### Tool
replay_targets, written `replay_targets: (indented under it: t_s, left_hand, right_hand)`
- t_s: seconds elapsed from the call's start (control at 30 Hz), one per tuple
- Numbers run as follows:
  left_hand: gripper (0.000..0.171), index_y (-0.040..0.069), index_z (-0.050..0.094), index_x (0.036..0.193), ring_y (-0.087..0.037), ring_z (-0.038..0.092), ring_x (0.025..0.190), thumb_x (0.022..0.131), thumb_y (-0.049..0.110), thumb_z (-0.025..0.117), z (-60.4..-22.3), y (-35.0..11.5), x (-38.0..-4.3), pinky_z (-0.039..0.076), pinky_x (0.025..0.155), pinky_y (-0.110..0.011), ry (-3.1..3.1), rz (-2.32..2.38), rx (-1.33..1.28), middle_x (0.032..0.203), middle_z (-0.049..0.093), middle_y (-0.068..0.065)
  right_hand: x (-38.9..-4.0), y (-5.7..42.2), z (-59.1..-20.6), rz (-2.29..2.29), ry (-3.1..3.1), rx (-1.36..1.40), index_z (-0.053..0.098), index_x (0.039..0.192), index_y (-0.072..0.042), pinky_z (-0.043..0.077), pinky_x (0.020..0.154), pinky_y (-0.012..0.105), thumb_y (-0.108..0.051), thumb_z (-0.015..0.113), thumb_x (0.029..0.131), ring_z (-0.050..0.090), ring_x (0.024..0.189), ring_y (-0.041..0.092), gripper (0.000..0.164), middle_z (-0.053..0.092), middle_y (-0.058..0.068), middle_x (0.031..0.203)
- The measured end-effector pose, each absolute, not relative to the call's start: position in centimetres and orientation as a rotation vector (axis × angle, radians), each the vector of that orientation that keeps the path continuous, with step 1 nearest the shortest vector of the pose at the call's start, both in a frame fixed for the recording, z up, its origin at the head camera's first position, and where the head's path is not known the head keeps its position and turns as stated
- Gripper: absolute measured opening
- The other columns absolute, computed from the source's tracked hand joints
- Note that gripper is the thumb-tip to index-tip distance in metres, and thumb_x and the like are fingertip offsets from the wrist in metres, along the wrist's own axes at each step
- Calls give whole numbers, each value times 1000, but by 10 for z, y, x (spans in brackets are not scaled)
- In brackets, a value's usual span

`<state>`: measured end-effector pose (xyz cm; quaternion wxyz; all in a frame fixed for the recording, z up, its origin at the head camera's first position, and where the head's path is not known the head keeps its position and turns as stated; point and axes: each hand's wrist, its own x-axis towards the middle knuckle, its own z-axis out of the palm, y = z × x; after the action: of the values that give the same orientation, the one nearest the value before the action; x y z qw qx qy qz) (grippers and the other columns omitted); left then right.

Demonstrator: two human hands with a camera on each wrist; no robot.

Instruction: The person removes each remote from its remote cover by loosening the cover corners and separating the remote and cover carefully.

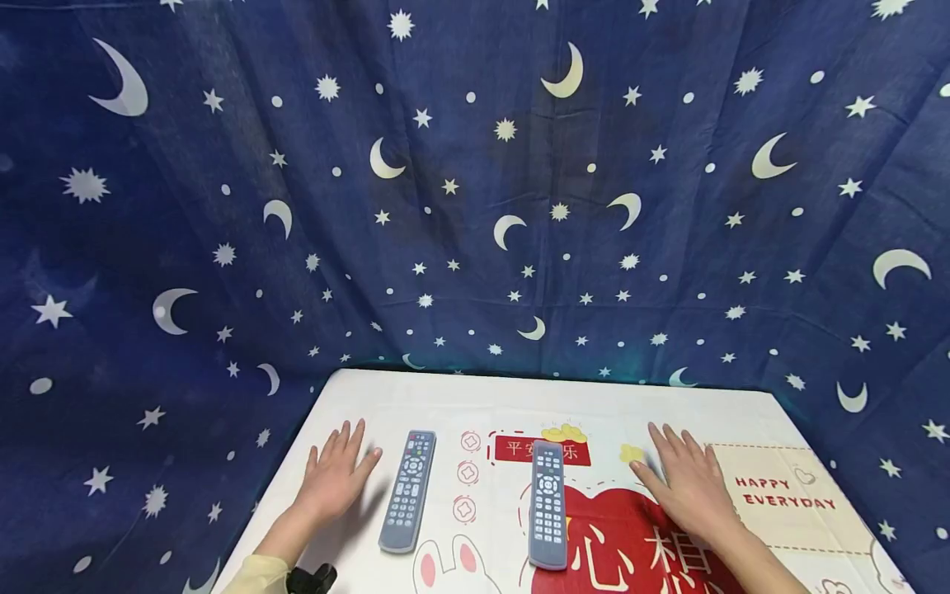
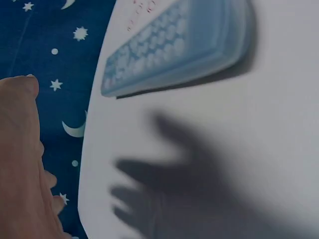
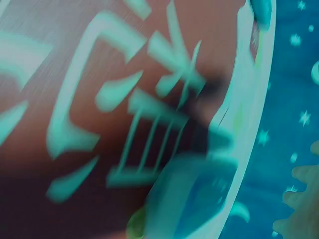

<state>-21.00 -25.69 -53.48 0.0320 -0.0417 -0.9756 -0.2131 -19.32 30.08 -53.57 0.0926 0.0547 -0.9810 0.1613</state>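
My left hand (image 1: 332, 477) is open with fingers spread, just left of a grey remote control (image 1: 408, 491), and holds nothing. That remote lies face up, tilted slightly, its buttons showing. In the left wrist view the same remote (image 2: 164, 45) sits past the hand (image 2: 22, 159), whose shadow falls on the white cloth. A second grey remote control (image 1: 547, 505) lies face up near the middle of the table, over the printed red heart. To its right is my right hand (image 1: 686, 487), also open and holding nothing. Its fingers (image 3: 299, 199) show at the edge of the right wrist view.
A white tablecloth (image 1: 453, 400) with printed red labels, a rabbit and a cream "HAPPY EVERYDAY" panel (image 1: 794, 499) covers the table. Behind and beside it hangs a dark blue curtain (image 1: 475, 231) with moons and stars. A black band (image 1: 312, 580) is on the left wrist.
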Motion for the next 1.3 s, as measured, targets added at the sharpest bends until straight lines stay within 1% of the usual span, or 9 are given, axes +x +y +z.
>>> replay_targets:
  t_s: [0.17,0.33,0.5,0.67,0.73,0.87,0.97,1.1,1.3]
  left_hand:
    - [83,-1,16,162,-52,11,150,107,59,32,-520,-253,-212,2,114,-75,-3047,-947,-81,165,13,-31]
    - [86,0,3,162,-47,1,152,107,59,32,-510,-249,-215,1,118,-67,-3032,-1325,-65,166,3,-29]
    - [91,4,-3,163,-45,-3,153,105,64,32,-505,-248,-215,3,120,-63,-2967,-1674,-23,168,-3,-25]
    - [90,4,4,164,-52,18,148,104,66,33,-503,-245,-216,24,113,-71,-2885,-1924,51,166,8,-28]
    - [94,2,11,163,-53,31,143,102,70,34,-504,-244,-217,37,107,-69,-2856,-2005,103,163,18,-31]
    - [103,-7,24,158,-48,49,133,97,75,37,-507,-244,-218,52,94,-59,-2828,-2106,223,156,34,-33]
    - [104,-11,28,154,-43,58,123,97,75,40,-510,-246,-219,57,84,-54,-2822,-2153,310,151,42,-32]
    - [94,-9,31,153,-34,63,107,100,68,43,-515,-249,-221,60,75,-51,-2826,-2197,395,139,52,-27]
    - [68,-7,36,151,-31,62,98,105,41,50,-520,-250,-224,61,74,-50,-2855,-2298,365,124,58,-21]
  right_hand:
    - [-203,265,-527,662,-2875,221,36,157,-4,9,115,73,-58,55,99,23,145,54,82,38,30,155]
    - [-209,224,-520,887,-2885,233,34,160,-10,10,118,69,-56,57,99,23,148,48,80,37,24,159]
    - [-212,183,-513,1151,-2897,215,29,163,-16,19,118,65,-55,58,99,23,151,42,80,34,18,162]
    - [-213,143,-508,1423,-2850,178,31,162,-24,27,114,67,-55,61,98,28,150,39,78,37,12,162]
    - [-214,128,-507,1519,-2815,196,33,162,-24,29,112,68,-54,62,97,30,149,38,77,39,11,160]
    - [-218,99,-508,1799,-2726,260,32,161,-16,32,113,63,-48,66,97,36,146,38,79,42,14,158]
    - [-218,78,-510,2047,-2675,246,30,160,-9,39,110,60,-43,67,98,43,141,41,80,45,20,154]
    - [-217,53,-517,2385,-2582,203,26,160,-2,48,102,60,-35,67,98,50,132,45,82,47,27,148]
    - [-218,30,-528,2737,-2457,90,21,159,3,56,89,56,-27,67,97,58,121,46,83,51,28,142]
